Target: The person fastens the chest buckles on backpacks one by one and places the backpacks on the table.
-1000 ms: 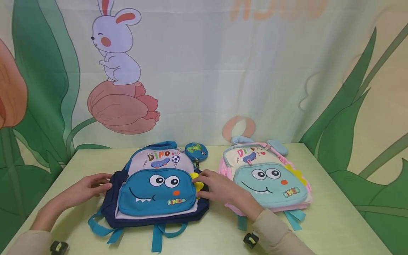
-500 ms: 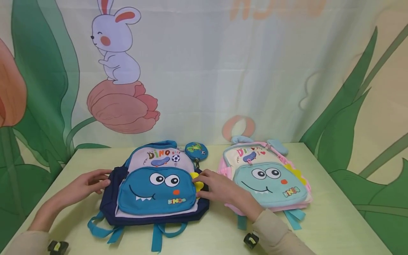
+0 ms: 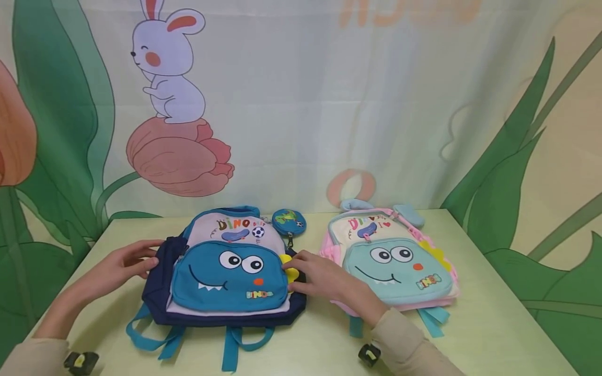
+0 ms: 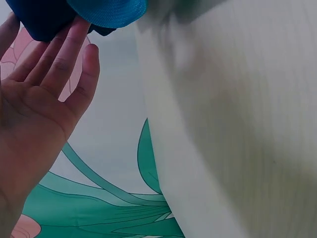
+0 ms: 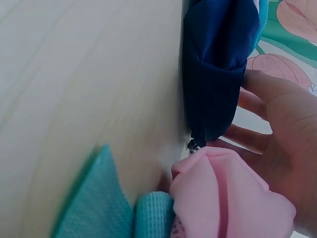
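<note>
Blue dinosaur backpack [image 3: 202,279], head view: lying on the table [image 3: 489,334] nearer its left edge, top facing the far edge.
Pink dinosaur backpack [image 3: 400,284], head view: lying nearer the table's right edge.
Left hand [image 4: 39,106], left wrist view: extended fingers [image 4: 60,64] are touching the navy side [image 4: 44,19] without gripping.
Right hand [image 5: 287,126], right wrist view: fingers are touching the opposite navy side [image 5: 213,91]; whether they are pinching, I cannot tell.
Steadying: even pressure from both sides should be keeping it from twisting.

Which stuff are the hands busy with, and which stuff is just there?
Busy with:
- blue dinosaur backpack, with the left hand and right hand at its two sides

Just there:
- pink and aqua backpack
- rabbit-printed cloth behind
</note>
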Available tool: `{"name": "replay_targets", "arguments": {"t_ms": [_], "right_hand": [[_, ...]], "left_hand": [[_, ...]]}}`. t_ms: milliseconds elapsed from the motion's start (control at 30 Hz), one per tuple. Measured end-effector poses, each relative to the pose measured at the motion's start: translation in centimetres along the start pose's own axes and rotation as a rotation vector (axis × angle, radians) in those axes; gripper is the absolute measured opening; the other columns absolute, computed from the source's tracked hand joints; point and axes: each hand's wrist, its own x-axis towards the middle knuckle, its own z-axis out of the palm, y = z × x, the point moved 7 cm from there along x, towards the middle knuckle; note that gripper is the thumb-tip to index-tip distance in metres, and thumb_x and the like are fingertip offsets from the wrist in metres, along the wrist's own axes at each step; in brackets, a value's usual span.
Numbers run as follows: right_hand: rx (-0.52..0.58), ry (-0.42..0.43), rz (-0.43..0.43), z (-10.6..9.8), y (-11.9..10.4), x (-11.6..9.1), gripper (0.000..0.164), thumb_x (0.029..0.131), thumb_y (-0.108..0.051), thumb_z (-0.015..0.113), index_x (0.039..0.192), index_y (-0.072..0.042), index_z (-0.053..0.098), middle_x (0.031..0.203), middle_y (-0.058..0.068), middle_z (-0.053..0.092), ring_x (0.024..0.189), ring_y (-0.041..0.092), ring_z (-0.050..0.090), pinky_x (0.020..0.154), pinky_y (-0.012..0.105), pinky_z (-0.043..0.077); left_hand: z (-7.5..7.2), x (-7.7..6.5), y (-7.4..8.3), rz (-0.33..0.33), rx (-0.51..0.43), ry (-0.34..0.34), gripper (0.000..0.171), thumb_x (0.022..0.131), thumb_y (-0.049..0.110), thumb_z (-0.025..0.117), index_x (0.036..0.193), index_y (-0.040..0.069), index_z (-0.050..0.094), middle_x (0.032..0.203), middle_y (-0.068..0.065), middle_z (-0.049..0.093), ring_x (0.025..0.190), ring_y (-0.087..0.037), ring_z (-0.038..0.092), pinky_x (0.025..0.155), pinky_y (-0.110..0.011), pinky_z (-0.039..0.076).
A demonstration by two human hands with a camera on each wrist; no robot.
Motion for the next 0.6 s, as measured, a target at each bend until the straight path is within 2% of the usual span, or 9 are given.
{"name": "replay_targets", "arguments": {"t_ms": [167, 433, 600], "right_hand": [[-0.005, -0.009, 0.0, 0.2, 0.0, 0.1, 0.052, 0.094, -0.052, 0.061, 0.138, -0.026, 0.058, 0.134, 0.003, 0.056, 0.111, 0.017, 0.061, 0.095, 0.034, 0.053], [-0.015, -0.022, 0.003, 0.2, -0.4, 0.2, 0.052, 0.094, -0.052, 0.062, 0.138, -0.026, 0.058, 0.133, 0.004, 0.057, 0.108, 0.018, 0.061, 0.092, 0.034, 0.054], [-0.004, -0.043, 0.037, 0.6, -0.2, 0.4, 0.053, 0.093, -0.055, 0.061, 0.139, -0.029, 0.057, 0.135, 0.003, 0.056, 0.11, 0.017, 0.06, 0.093, 0.033, 0.054]], "left_hand": [[-0.3, -0.2, 0.9, 0.056, -0.02, 0.019, 0.056, 0.105, 0.029, 0.05, 0.154, 0.008, 0.032, 0.135, -0.022, 0.055, 0.098, 0.002, 0.062, 0.079, -0.027, 0.056], [-1.1, -0.1, 2.5, 0.128, -0.025, 0.049, 0.052, 0.105, 0.025, 0.051, 0.154, 0.013, 0.035, 0.127, 0.014, 0.055, 0.102, 0.001, 0.063, 0.081, -0.026, 0.055], [-1.5, -0.2, 3.6, 0.176, -0.006, 0.058, 0.051, 0.105, 0.02, 0.05, 0.154, 0.015, 0.036, 0.134, 0.02, 0.048, 0.109, 0.011, 0.056, 0.083, -0.021, 0.053]]}}
